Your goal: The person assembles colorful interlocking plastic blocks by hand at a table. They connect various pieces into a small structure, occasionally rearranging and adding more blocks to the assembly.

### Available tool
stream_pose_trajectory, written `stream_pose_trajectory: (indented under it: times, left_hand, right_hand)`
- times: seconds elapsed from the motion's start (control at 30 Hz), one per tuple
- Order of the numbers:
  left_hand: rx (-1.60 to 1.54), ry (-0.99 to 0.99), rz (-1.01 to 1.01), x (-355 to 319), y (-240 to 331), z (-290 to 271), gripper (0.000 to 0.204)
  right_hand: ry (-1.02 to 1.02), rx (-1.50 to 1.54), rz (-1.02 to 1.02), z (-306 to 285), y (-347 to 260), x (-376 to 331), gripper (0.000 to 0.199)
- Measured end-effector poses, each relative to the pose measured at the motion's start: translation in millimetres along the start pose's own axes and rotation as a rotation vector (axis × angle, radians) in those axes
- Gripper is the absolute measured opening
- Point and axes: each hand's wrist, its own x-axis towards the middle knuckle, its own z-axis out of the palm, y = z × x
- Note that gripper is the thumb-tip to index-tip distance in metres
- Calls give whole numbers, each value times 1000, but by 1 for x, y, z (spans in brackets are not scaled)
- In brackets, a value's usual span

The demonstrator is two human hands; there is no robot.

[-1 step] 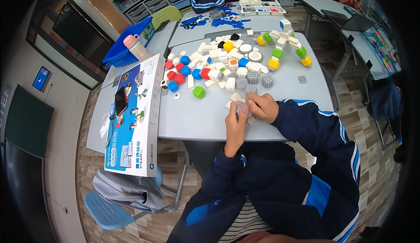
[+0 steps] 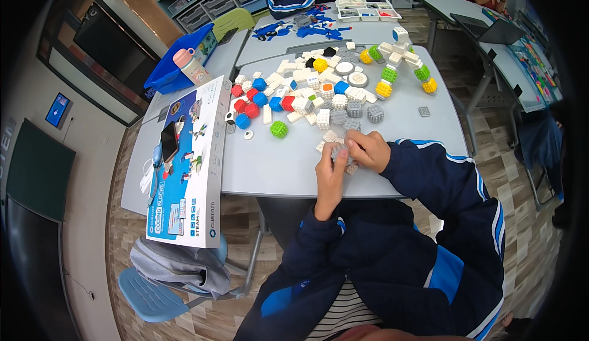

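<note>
Close to the table's near edge, my left hand [image 2: 331, 180] and my right hand [image 2: 370, 151] meet around a studded grey block [image 2: 337, 151]. Fingers and thumbs of both hands are closed on it, covering much of its shape. White pieces [image 2: 329, 136] show just beyond my fingers, and a small pale piece [image 2: 351, 169] shows beneath them; whether these join the grey block I cannot tell. Just past my hands lie loose grey cube blocks [image 2: 375, 114] and a white cube block [image 2: 323, 119]. A green block [image 2: 279, 129] sits off to the left.
Red, blue, white and black blocks are heaped mid-table. An assembled figure of white, green and yellow blocks [image 2: 399, 52] stands at the far right. A large box [image 2: 211, 157] leans along the left, near a pink bottle [image 2: 191, 65] and blue bin [image 2: 161, 71]. A person sits opposite.
</note>
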Motion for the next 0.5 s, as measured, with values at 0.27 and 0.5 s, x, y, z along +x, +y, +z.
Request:
stream_pose_trajectory:
  times: [0.27, 0.5]
  left_hand:
    - [-31, 13, -14, -2, 3, 2, 37]
    - [1, 48, 37, -4, 2, 5, 39]
  right_hand:
    - [-42, 118, 146, -1, -8, 1, 18]
    - [4, 102, 95, 5, -6, -1, 18]
